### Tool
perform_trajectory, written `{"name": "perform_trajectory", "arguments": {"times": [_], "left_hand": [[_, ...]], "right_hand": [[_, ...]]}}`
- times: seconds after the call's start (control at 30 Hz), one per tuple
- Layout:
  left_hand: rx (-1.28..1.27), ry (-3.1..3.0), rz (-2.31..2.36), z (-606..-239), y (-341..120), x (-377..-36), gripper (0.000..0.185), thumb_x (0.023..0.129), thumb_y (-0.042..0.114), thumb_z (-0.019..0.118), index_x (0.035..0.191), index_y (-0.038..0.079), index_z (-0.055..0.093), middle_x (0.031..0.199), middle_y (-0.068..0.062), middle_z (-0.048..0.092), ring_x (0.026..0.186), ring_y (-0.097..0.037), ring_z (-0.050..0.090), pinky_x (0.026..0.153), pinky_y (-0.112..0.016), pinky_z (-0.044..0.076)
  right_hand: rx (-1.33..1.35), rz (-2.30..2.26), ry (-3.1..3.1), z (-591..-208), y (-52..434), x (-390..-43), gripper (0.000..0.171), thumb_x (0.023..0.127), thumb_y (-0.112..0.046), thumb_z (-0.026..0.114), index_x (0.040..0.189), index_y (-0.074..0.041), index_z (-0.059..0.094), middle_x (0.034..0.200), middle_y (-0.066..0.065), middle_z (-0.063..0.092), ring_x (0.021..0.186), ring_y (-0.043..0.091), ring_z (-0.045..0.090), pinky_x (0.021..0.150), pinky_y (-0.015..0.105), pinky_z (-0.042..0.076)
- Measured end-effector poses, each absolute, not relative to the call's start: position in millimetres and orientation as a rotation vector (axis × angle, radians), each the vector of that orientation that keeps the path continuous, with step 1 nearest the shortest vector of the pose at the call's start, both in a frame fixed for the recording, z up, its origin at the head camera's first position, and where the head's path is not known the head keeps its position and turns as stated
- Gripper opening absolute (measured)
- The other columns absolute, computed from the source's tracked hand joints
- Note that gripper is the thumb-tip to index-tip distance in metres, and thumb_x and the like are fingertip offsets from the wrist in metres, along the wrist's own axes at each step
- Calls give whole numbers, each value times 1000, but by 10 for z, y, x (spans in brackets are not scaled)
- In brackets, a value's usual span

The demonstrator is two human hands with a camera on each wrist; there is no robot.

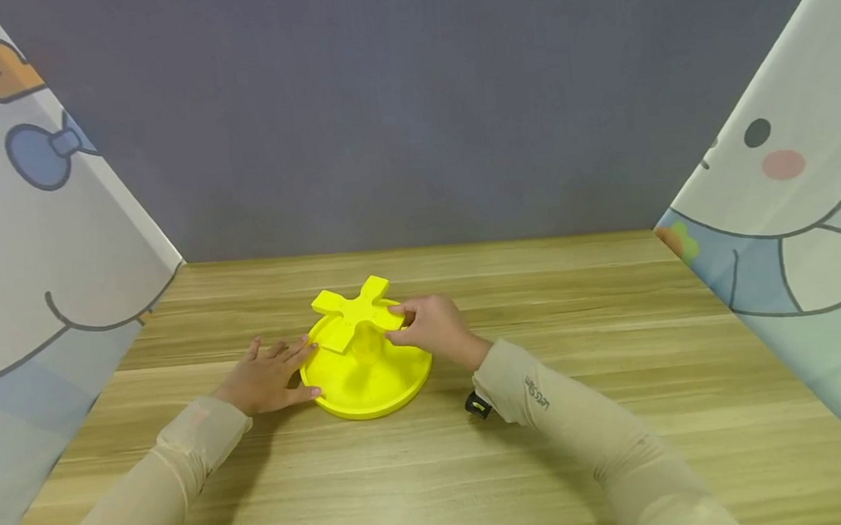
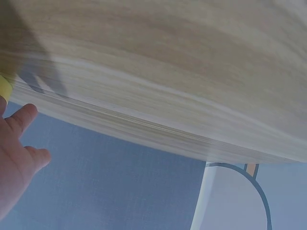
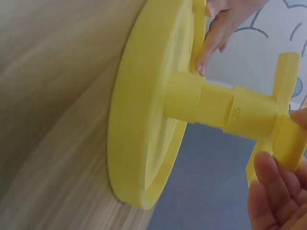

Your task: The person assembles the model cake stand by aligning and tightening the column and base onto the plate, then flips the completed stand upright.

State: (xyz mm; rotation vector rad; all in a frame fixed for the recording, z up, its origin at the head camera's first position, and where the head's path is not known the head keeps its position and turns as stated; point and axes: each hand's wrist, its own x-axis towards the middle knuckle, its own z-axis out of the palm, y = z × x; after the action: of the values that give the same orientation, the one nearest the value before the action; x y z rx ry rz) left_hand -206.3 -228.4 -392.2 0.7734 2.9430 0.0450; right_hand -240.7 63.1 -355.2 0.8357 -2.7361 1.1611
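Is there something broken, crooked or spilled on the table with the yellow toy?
Nothing stands out. The yellow round base lies flat on the wooden table, its cross-shaped top sits straight on the post. The left hand touches the rim; the right hand pinches one arm.

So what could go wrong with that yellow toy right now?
The right hand pinches only one arm of the cross, so it might slip or twist crooked on the post. The left hand just rests flat against the base, so the base could slide on the table.
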Motion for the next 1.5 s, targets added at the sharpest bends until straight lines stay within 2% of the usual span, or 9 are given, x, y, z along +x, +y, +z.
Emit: {"name": "perform_trajectory", "arguments": {"times": [0.5,0.63,0.7,0.83,0.93,1.1,1.27,1.37,1.5], "left_hand": [[772,2950,12,-3951,-2313,-2072,78,91,59,51,145,4,39,148,-19,38,128,-47,41,104,-70,16],[768,2943,6,-3937,-2310,-2074,78,91,59,51,145,4,39,148,-19,38,128,-47,40,104,-71,16],[765,2923,11,-3933,-2305,-2088,80,90,61,51,145,4,39,148,-19,37,129,-48,39,104,-71,15],[749,2865,133,-3891,-2333,-2132,82,90,61,50,146,2,37,148,-21,36,129,-48,38,102,-73,18],[659,2787,431,-3801,-2375,-2153,79,94,54,50,147,-1,31,146,-27,36,128,-51,38,99,-71,27],[392,2547,987,-3658,-2427,-2170,76,101,43,42,150,-6,11,142,-34,36,126,-52,39,98,-64,36],[198,2370,1207,-3623,-2454,-2160,77,102,42,37,150,-5,0,108,-25,66,96,-39,65,81,-46,53],[121,2315,1230,-3635,-2454,-2142,77,102,44,36,152,-1,-3,94,-16,70,79,-32,69,71,-40,56],[97,2270,1221,-3669,-2454,-2128,75,103,40,37,152,2,-5,91,-13,69,71,-27,69,65,-39,57]], "right_hand": [[666,1121,-2685,-3583,452,-2323,32,72,-16,78,96,4,70,89,13,73,54,6,54,49,15,43],[732,1162,-2723,-3567,491,-2331,35,77,-18,77,103,4,67,81,9,68,57,8,51,50,16,42],[745,1263,-2776,-3547,553,-2360,35,82,-21,75,107,2,66,77,8,65,60,16,57,52,19,44],[665,1556,-2845,-3506,717,-2464,35,94,-27,64,117,-1,63,84,18,65,77,36,64,67,37,56],[529,1738,-2844,-3487,836,-2543,38,99,-28,54,126,-1,58,97,26,65,84,42,64,76,49,55],[367,1800,-2961,-3527,982,-2655,45,100,-27,50,138,-3,49,100,25,65,75,32,65,68,40,55],[370,1818,-3118,-3641,1047,-2713,57,95,-18,55,147,-5,36,90,18,66,56,14,56,51,25,46],[373,1859,-3155,-3694,1062,-2715,63,93,-13,60,149,-7,32,83,13,64,54,12,55,49,22,46],[330,1882,-3203,-3777,1071,-2710,69,90,-11,64,150,-10,30,79,9,64,52,12,54,49,21,47]]}}
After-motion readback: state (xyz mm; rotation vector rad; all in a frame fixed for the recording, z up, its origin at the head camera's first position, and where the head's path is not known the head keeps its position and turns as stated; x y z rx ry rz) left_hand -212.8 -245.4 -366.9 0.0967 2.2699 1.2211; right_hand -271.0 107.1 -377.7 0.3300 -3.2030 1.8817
